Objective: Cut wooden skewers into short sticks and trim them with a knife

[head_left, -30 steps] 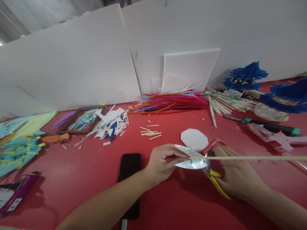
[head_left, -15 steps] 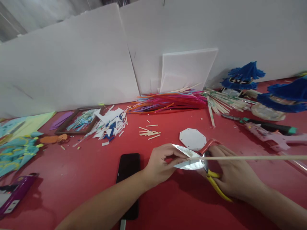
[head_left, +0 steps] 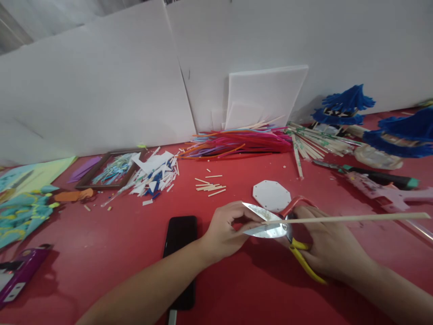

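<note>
Stick (head_left: pixel 355 218) between open scissors (head_left: pixel 280 225), over the red bench (head_left: pixel 101 243).
Left hand (head_left: pixel 223 230) fingers pinch the stick's end; right hand (head_left: pixel 331 248) grips the handles. Since earlier, the stick's far end has tilted slightly upward.

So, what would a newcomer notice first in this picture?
Probably the two hands at the centre: the right hand holds open scissors with a long thin wooden stick between the blades, while the left hand holds the stick's end. Next, the bright red table and the colourful strips by the white back boards.
</note>
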`<act>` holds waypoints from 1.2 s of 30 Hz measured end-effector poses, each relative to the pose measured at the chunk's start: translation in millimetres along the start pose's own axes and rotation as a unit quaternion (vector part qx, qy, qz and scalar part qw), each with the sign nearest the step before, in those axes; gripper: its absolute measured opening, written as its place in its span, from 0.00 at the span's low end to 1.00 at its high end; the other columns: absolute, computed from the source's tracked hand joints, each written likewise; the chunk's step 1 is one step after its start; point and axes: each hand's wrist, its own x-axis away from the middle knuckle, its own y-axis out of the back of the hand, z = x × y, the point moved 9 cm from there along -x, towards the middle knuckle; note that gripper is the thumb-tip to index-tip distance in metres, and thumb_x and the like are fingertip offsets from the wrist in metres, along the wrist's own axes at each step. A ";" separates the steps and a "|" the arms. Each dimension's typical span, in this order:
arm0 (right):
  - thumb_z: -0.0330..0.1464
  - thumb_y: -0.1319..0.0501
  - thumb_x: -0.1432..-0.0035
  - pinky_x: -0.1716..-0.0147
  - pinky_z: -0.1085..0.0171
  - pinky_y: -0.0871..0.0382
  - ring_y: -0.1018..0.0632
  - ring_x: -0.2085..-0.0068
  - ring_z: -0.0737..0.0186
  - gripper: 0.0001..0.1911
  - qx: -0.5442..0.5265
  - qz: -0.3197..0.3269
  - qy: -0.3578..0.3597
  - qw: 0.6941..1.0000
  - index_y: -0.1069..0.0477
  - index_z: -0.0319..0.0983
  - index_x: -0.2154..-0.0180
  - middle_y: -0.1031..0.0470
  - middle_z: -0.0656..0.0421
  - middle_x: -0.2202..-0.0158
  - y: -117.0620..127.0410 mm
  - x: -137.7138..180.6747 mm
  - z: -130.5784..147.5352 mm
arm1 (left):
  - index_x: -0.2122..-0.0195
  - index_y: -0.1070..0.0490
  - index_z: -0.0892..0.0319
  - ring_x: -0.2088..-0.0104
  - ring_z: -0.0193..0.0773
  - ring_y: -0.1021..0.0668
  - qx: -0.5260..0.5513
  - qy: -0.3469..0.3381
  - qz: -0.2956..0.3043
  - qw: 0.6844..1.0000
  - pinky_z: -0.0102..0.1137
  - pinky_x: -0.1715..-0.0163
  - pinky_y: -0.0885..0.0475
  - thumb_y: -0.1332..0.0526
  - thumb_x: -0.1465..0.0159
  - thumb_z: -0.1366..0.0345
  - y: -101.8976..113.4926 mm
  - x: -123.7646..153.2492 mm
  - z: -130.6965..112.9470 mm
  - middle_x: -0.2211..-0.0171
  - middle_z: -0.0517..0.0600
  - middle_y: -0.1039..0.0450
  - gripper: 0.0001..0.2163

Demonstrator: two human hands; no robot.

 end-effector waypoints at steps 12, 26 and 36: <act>0.45 0.44 0.39 0.76 0.60 0.37 0.28 0.75 0.58 0.13 -0.014 -0.007 0.003 1.000 0.39 0.44 0.68 0.30 0.58 0.75 -1.8 1.1 -2.6 | 0.70 0.19 0.59 0.67 0.39 0.17 -0.004 -0.002 0.005 1.000 0.31 0.65 0.21 0.33 0.36 0.55 -0.5 -0.5 6.1 0.70 0.55 0.17 0.13; 0.31 0.46 0.52 0.79 0.63 0.40 0.31 0.78 0.62 0.08 -0.047 0.065 -0.039 0.996 0.46 0.46 0.74 0.31 0.59 0.78 -9.6 1.5 -10.5 | 0.70 0.19 0.59 0.70 0.38 0.19 -0.030 -0.020 0.023 0.999 0.30 0.68 0.23 0.35 0.35 0.51 -3.3 1.2 -0.7 0.71 0.54 0.19 0.16; 0.29 0.48 0.48 0.79 0.65 0.38 0.28 0.79 0.63 0.04 -0.002 0.024 0.000 1.000 0.39 0.44 0.72 0.27 0.59 0.79 -2.1 4.6 -7.3 | 0.69 0.19 0.60 0.67 0.39 0.16 -0.009 0.003 0.026 1.000 0.30 0.66 0.21 0.31 0.38 0.56 -5.3 5.1 7.7 0.68 0.56 0.17 0.11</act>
